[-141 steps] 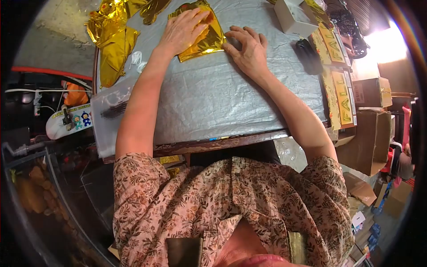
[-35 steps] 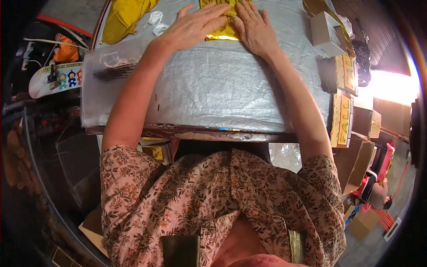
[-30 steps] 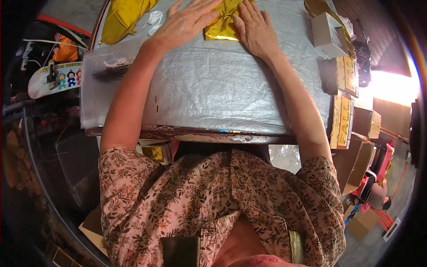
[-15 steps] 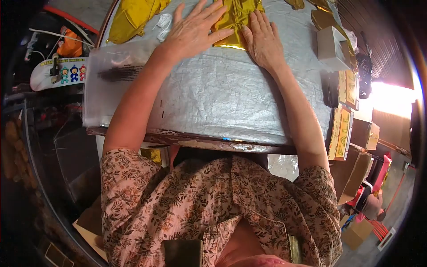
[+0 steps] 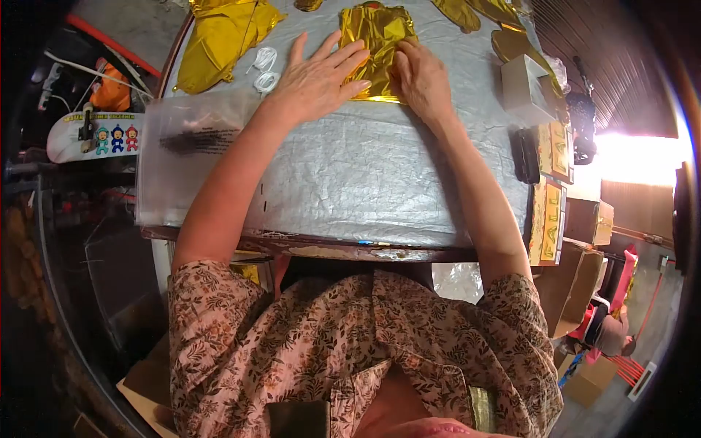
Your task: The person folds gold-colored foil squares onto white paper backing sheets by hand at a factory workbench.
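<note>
A flat, creased piece of shiny gold foil (image 5: 374, 62) lies near the far side of the covered table. My left hand (image 5: 312, 82) has its fingers spread, with the fingertips resting on the foil's left edge. On the opposite edge my right hand (image 5: 425, 82) is closed, its curled fingers and thumb gripping the foil. Left of my left hand are small bundles of white cord (image 5: 265, 60). A larger gold foil piece (image 5: 219, 47) lies beyond them at the upper left.
Grey crinkled sheeting (image 5: 350, 168) covers the table. A clear plastic bag (image 5: 186, 150) lies at its left edge. A white open box (image 5: 524, 89) stands right, near more gold foil (image 5: 458, 13). Yellow-printed boxes (image 5: 548, 219) line the right edge, with a dark object (image 5: 526, 155) beside them.
My right hand has gone from lying flat on the foil to curled fingers at its right edge. My left hand stays spread on the left edge. The camera view has shifted slightly.
</note>
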Demonstrator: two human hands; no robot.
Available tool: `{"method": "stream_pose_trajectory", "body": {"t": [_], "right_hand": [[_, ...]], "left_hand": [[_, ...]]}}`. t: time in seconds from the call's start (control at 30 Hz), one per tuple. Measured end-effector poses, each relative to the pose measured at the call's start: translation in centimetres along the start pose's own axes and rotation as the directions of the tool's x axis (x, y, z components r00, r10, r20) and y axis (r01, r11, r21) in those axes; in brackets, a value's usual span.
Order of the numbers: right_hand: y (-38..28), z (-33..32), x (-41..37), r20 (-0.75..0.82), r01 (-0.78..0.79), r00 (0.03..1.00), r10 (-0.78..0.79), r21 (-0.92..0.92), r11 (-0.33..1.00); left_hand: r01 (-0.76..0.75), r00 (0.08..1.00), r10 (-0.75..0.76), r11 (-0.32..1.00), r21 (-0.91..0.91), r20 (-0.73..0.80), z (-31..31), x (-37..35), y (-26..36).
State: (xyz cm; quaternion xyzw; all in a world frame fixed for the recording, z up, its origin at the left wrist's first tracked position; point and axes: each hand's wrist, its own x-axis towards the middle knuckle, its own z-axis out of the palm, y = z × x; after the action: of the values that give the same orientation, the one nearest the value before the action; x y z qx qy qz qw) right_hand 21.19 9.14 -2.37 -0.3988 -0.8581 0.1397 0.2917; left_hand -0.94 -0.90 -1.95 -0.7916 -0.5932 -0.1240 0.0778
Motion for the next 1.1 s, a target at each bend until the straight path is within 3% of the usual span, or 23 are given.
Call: {"method": "stream_pose_trajectory", "body": {"t": [0.03, 0.1, 0.23, 0.3, 0.33, 0.4, 0.5, 0.63, 0.73, 0.8, 0.93, 1.0, 1.03, 1.1], "right_hand": [[0.6, 0.0, 0.5, 0.000, -0.002, 1.000, 0.002, -0.003, 1.000], [1.2, 0.1, 1.6, -0.156, -0.139, 0.982, 0.105, -0.224, 0.965], [1.1, 0.0, 2.9, -0.238, -0.255, 0.954, 0.186, -0.309, 0.916], [2.1, -0.6, 4.6, -0.053, -0.375, 0.925, 0.375, -0.269, 0.887], [2.3, -0.8, 5.5, -0.051, -0.375, 0.925, 0.376, -0.272, 0.886], [2.0, -1.7, 7.1, 0.118, -0.502, 0.816, 0.565, -0.340, 0.795], [0.1, -2.8, 7.7, 0.131, -0.512, 0.786, 0.605, -0.412, 0.754], [2.4, -2.2, 8.2, 0.154, -0.480, 0.808, 0.568, -0.386, 0.788], [2.0, -2.4, 7.8, 0.188, -0.466, 0.833, 0.521, -0.270, 0.843], [1.0, -3.3, 6.2, 0.118, -0.464, 0.880, 0.461, 0.000, 0.886], [0.9, -5.3, 3.7, 0.163, -0.508, 0.860, 0.483, 0.195, 0.839], [0.9, -6.5, 1.9, 0.335, -0.626, 0.773, 0.538, 0.540, 0.563], [1.0, -6.9, 1.0, 0.332, -0.626, 0.773, 0.541, 0.541, 0.562], [1.8, -7.2, -0.9, 0.444, -0.664, 0.724, 0.528, 0.656, 0.358]], "left_hand": [[0.000, 1.000, 0.000, 1.000, -0.003, 0.005, -0.1, 0.0, 0.0], [0.000, 1.000, 0.000, 1.000, -0.007, 0.008, -0.1, 0.0, 0.1], [0.016, 0.999, -0.015, 0.999, -0.031, 0.033, -0.3, 0.0, 0.0], [0.018, 0.999, -0.016, 0.999, -0.041, 0.049, -0.4, 0.0, 0.0], [0.021, 0.998, -0.018, 0.999, -0.041, 0.064, -0.4, 0.0, 0.0], [0.023, 0.997, -0.019, 0.999, -0.045, 0.075, -0.6, 0.1, 0.1], [0.048, 0.989, -0.042, 0.998, -0.041, 0.141, -1.0, 0.1, 0.3], [0.069, 0.985, -0.059, 0.996, -0.061, 0.162, -0.8, 0.0, 0.5], [0.074, 0.982, -0.060, 0.995, -0.070, 0.179, -1.0, -0.1, 0.4], [0.070, 0.980, -0.054, 0.994, -0.079, 0.190, -1.1, -0.4, 0.5], [0.024, 0.977, 0.009, 0.988, -0.152, 0.215, -2.0, -0.8, 1.0], [-0.013, 0.970, 0.049, 0.989, -0.150, 0.238, -2.5, -0.9, 1.6], [-0.030, 0.970, 0.072, 0.984, -0.176, 0.234, -2.6, -1.0, 1.9], [-0.050, 0.969, 0.096, 0.979, -0.199, 0.229, -2.7, -1.2, 2.3]]}}
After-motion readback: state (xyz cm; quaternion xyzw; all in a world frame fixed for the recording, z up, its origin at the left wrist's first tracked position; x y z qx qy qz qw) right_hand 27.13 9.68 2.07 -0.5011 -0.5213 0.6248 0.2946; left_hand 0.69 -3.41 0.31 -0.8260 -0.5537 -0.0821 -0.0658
